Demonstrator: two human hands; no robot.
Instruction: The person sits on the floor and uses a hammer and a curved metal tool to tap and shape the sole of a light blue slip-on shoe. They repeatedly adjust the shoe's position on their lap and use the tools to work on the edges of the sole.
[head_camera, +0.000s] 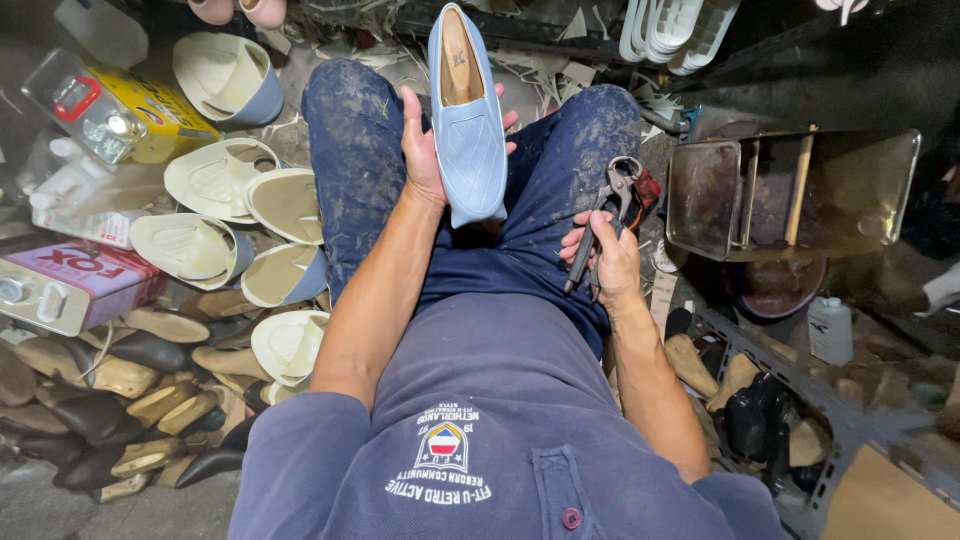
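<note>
My left hand (425, 150) grips a light blue slip-on shoe (468, 125) from underneath, holding it over my lap between my knees, its toe toward me and its tan insole facing up. The quilted upper shows. My right hand (603, 255) rests on my right thigh and is closed around a pair of dark metal lasting pliers (612, 205), jaws pointing away from me. I sit in dusty navy trousers and a navy shirt.
To my left lie several pale shoe uppers (215, 180), glue tins (115, 105) and a heap of wooden and black shoe lasts (130, 385). A rusty metal tray (790, 190) and a white bottle (830, 330) stand at my right, with more lasts below.
</note>
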